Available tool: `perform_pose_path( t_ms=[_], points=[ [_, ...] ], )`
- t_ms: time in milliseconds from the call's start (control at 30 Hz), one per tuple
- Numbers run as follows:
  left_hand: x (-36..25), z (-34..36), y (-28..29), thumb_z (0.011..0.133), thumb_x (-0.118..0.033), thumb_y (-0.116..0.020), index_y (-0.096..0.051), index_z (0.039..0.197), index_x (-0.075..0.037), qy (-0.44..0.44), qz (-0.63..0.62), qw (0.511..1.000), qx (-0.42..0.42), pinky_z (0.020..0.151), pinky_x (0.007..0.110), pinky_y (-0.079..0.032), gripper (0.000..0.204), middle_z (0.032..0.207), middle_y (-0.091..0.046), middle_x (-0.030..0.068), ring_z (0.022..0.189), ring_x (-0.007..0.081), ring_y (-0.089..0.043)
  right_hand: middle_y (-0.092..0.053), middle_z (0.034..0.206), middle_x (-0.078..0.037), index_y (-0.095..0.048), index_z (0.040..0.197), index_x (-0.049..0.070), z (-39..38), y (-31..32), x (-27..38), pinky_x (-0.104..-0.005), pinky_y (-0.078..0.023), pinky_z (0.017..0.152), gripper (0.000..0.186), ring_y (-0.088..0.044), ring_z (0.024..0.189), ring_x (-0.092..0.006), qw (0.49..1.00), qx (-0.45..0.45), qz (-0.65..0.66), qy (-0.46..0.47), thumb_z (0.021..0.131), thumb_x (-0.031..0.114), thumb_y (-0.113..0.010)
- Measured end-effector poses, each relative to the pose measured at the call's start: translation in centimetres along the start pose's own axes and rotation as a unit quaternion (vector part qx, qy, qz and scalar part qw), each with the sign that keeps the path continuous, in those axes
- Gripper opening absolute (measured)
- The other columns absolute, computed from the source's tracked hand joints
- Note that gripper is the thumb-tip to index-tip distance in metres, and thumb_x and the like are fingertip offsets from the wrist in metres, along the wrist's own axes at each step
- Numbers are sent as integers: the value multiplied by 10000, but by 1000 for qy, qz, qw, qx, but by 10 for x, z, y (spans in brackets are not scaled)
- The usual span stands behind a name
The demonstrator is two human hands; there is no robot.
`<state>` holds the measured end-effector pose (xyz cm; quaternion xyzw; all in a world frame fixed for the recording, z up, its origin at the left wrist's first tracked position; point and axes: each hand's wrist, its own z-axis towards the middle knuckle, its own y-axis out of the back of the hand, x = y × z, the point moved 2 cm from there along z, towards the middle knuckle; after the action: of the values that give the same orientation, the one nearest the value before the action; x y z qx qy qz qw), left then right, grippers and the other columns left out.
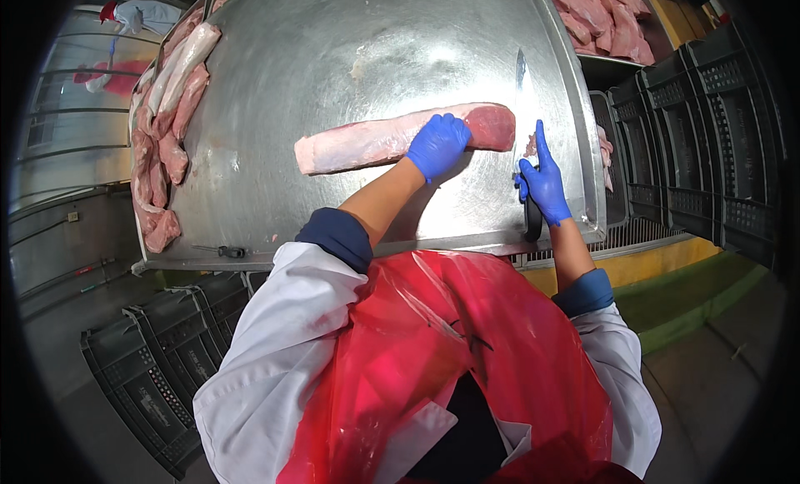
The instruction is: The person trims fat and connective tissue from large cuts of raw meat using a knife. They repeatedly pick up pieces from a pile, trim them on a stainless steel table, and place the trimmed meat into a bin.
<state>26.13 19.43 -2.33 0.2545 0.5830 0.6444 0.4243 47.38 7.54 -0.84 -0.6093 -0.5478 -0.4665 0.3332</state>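
Red and creased, an apron [367, 384] lay nearest the camera, with white sleeves [258, 334] to either side of it. Beyond it stretched a metal table [292, 75], and the loin [354, 145] lay near the middle of its near half, lengthwise from left to right, its dark, rounded end to the right. Gloved in blue, the left hand [439, 147] was curled over the loin near that end, gripping it from above. The right hand [546, 184], also in a blue glove, was closed around the black handle of a knife [522, 88], with the index finger stretched forward. The blade pointed away from the person, to the right of the loin and apart from it. A small scrap [531, 145] lay near that finger.

Long cuts [171, 109] were heaped along the table's left edge, and a dark tool [232, 251] lay by the near edge. More meat [596, 17] filled a tray at the upper right. Dark crates [733, 125] stood beyond the right side.
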Motion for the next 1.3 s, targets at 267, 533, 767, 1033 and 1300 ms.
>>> perform_pose_path(
  t_ms=[267,533,767,1033,1300],
  points=[
    [40,8,19,803,-141,-659,-664,923,-12,208,-166,964,4,804,460,-524,177,912,-682,209,879,399,-649,-657,733,-102,-128,1610,301,30,-43,3,-323,-522,515,799,-616,557,-169,994,21,-60,87,948,77,-515],
    [50,15,32,840,-183,-670,-651,856,7,290,-240,926,38,700,401,-531,192,796,-678,208,738,315,-673,-641,690,-247,-90,1609,257,-37,-54,-4,-482,-541,604,766,-671,598,-382,974,168,-146,53,944,191,-464],
    [40,32,60,906,-304,-673,-640,823,7,315,-316,892,66,656,369,-507,323,735,-646,170,666,209,-597,-653,785,-170,-62,1608,318,45,-96,17,-381,-571,623,763,-651,619,-249,984,139,-111,-20,976,191,-470],
    [55,32,54,897,-312,-697,-639,845,2,269,-271,921,77,660,352,-502,323,713,-622,111,672,167,-547,-652,824,-144,-61,1615,307,32,-101,18,-333,-561,587,769,-635,621,-189,984,162,-67,-4,990,148,-480],
    [68,22,43,906,-262,-652,-629,840,-9,274,-356,893,38,642,349,-475,263,704,-588,92,688,134,-517,-651,788,-127,-81,1621,273,-29,-116,21,-323,-534,520,836,-633,576,-175,985,170,3,-41,922,42,-476]
  ],
)
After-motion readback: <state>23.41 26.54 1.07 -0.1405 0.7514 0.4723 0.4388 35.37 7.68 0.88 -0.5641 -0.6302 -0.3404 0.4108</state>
